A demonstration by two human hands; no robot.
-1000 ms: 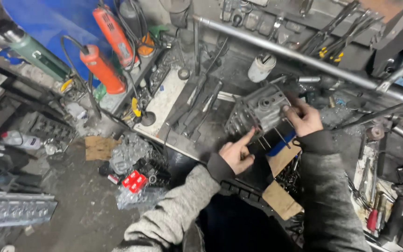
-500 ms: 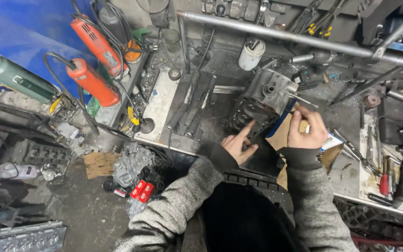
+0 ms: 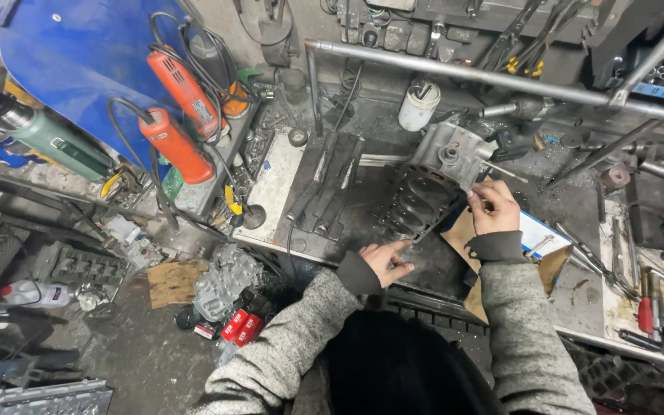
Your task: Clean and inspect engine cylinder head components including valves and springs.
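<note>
One dark engine block (image 3: 423, 201) on the dirty workbench (image 3: 578, 292), long side slanting from near left up to far right, grey end piece (image 3: 455, 154) at the far end. Right hand (image 3: 493, 206) beside it, fingers pinched on something too small to tell. Left hand (image 3: 388, 260) open, fingertips near the block's close end. White cup (image 3: 419, 105) behind, something dark inside. Flat metal bars (image 3: 324, 184) left. Orange grinders (image 3: 174, 142) farther left.

Workshop: cluttered workbench (image 3: 424, 265), angle grinders (image 3: 177, 146)

Dull cast-metal engine block (image 3: 432, 184), matt cardboard (image 3: 463, 234)
</note>
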